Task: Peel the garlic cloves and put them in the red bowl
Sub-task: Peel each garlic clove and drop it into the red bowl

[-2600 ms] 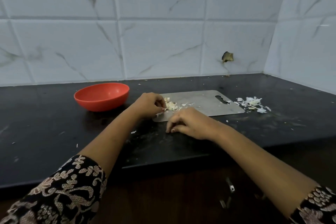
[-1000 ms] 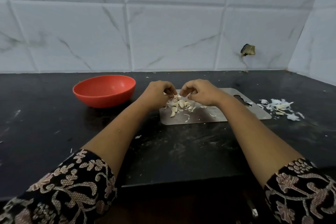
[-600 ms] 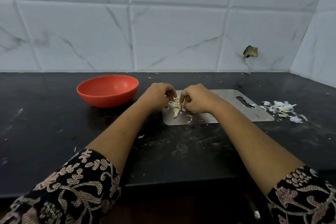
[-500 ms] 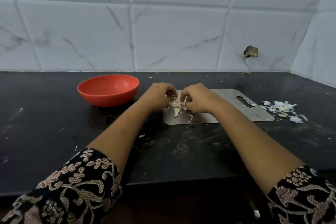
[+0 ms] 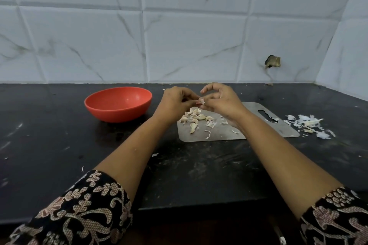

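Observation:
Both hands meet above the left end of a steel cutting board (image 5: 264, 132). My left hand (image 5: 176, 103) and my right hand (image 5: 221, 101) pinch one small garlic clove (image 5: 201, 101) between their fingertips, held a little above the board. Below them a heap of several garlic cloves (image 5: 194, 118) and bits of skin lies on the board. The red bowl (image 5: 118, 104) stands on the black counter to the left of my left hand; no cloves show inside it.
A pile of white garlic skins (image 5: 308, 125) lies on the counter right of the board. The black counter (image 5: 59, 155) runs to a white tiled wall behind and a side wall at the right. Small skin flakes dot the counter.
Both hands have lifted off the heap on the board and now hold one clove up between them. Earlier the right hand rested on the counter in front of the board.

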{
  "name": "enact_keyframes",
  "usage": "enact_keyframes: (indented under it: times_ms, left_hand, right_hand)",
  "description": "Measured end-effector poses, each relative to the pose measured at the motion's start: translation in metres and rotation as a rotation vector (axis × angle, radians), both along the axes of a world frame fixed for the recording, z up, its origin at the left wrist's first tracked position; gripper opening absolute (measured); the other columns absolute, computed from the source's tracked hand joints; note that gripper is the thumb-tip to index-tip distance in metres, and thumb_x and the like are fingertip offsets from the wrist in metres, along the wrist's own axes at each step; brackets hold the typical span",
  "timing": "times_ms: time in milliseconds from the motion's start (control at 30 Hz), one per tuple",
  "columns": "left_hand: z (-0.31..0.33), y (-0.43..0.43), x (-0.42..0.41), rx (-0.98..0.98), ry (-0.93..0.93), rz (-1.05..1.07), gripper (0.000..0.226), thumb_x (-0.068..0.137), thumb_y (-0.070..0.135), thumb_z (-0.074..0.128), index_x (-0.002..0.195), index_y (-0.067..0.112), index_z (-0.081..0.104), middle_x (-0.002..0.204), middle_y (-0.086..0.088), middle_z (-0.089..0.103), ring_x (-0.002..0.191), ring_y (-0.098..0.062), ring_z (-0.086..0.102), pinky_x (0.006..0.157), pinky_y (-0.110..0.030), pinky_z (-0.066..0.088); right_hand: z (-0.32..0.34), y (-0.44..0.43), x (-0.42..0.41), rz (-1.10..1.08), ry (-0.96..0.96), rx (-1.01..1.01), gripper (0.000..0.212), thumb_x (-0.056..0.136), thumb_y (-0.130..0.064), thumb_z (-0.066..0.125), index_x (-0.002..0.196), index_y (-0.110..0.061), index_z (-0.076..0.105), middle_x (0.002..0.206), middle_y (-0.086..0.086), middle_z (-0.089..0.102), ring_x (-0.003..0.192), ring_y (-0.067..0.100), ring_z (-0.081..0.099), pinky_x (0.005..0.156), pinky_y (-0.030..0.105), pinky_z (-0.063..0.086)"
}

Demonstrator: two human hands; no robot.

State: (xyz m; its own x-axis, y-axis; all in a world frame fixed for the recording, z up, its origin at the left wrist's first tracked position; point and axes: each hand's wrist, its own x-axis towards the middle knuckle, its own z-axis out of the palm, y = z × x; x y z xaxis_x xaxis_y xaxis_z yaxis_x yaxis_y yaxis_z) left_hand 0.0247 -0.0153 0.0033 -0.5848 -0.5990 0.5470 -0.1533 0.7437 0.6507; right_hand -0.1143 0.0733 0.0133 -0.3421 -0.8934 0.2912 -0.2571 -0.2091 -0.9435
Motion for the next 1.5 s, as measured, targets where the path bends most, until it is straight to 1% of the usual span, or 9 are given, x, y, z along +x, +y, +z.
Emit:
enact_keyframes:
  times_ms: [100,333,600,900,967,1100,1300,1400,1500]
  left_hand:
    - [0.002,0.000,0.003,0.185,0.125,0.001,0.012,0.082,0.009,0.074,0.089,0.000,0.071,0.061,0.009,0.066,0.047,0.000,0.055,0.048,-0.013,0.045]
    - [0.003,0.000,0.002,0.426,0.210,-0.106,0.005,0.090,-0.001,0.062,0.089,0.001,0.067,0.066,-0.007,0.064,0.047,-0.003,0.054,0.047,-0.014,0.044]
    - [-0.003,0.000,-0.002,0.377,0.261,-0.031,0.005,0.090,0.002,0.063,0.092,0.001,0.067,0.069,-0.001,0.067,0.049,-0.002,0.055,0.047,-0.015,0.044]
    - [-0.005,0.004,-0.003,0.227,0.185,0.032,0.015,0.088,0.002,0.066,0.080,0.014,0.065,0.071,0.001,0.068,0.052,-0.001,0.058,0.054,-0.018,0.051]
    - [-0.005,0.005,-0.004,0.223,0.189,0.032,0.017,0.088,0.002,0.066,0.079,0.016,0.065,0.071,0.001,0.068,0.052,-0.001,0.059,0.056,-0.019,0.052]
    - [-0.006,0.005,-0.006,0.187,0.168,0.065,0.014,0.089,0.003,0.065,0.081,0.014,0.066,0.073,0.002,0.069,0.053,-0.002,0.061,0.059,-0.021,0.056]
    - [-0.008,0.006,-0.009,0.220,0.150,0.070,0.017,0.089,0.002,0.065,0.078,0.015,0.066,0.072,-0.001,0.070,0.052,-0.002,0.061,0.061,-0.023,0.058]
    - [-0.006,0.006,-0.008,0.389,0.198,0.001,0.014,0.089,0.001,0.064,0.080,0.011,0.066,0.073,-0.005,0.070,0.050,-0.004,0.060,0.059,-0.020,0.056]
    - [-0.005,0.004,-0.003,0.602,0.242,-0.150,0.010,0.091,-0.001,0.060,0.084,0.005,0.065,0.067,-0.001,0.069,0.048,-0.004,0.057,0.055,-0.016,0.053]
  right_hand:
    - [0.002,0.001,0.002,0.028,-0.039,-0.056,0.020,0.087,0.011,0.062,0.097,-0.006,0.060,0.093,0.030,0.067,0.087,0.029,0.069,0.078,0.030,0.060]
    - [0.003,0.002,0.005,-0.025,0.013,-0.131,0.025,0.088,0.010,0.062,0.090,-0.013,0.052,0.093,0.027,0.068,0.077,0.021,0.068,0.066,0.022,0.056]
    - [0.000,0.001,0.007,-0.059,0.057,-0.164,0.031,0.089,0.009,0.061,0.093,-0.015,0.041,0.090,0.018,0.071,0.080,0.019,0.071,0.074,0.026,0.059]
    - [-0.003,-0.004,0.003,-0.190,0.545,-0.092,0.033,0.092,0.005,0.056,0.101,-0.013,0.029,0.086,0.012,0.069,0.079,0.021,0.070,0.079,0.039,0.059]
    - [-0.002,-0.005,0.003,-0.219,0.593,-0.091,0.035,0.091,0.005,0.055,0.101,-0.013,0.027,0.086,0.012,0.069,0.079,0.018,0.069,0.076,0.034,0.059]
    - [-0.001,-0.005,0.006,-0.279,0.666,-0.068,0.037,0.090,0.002,0.058,0.101,-0.014,0.026,0.085,0.008,0.068,0.072,0.006,0.061,0.058,0.007,0.044]
    - [-0.004,-0.007,0.009,-0.307,0.655,-0.046,0.034,0.088,0.005,0.053,0.103,-0.011,0.027,0.086,0.014,0.068,0.065,0.004,0.055,0.054,0.004,0.041]
    - [-0.001,-0.006,0.008,-0.280,0.542,-0.027,0.036,0.088,0.003,0.055,0.105,-0.011,0.027,0.088,0.014,0.069,0.072,0.014,0.064,0.063,0.013,0.051]
    - [-0.001,-0.005,0.004,-0.192,0.338,0.015,0.037,0.088,0.002,0.057,0.109,-0.011,0.029,0.090,0.011,0.069,0.088,0.027,0.070,0.083,0.042,0.058]
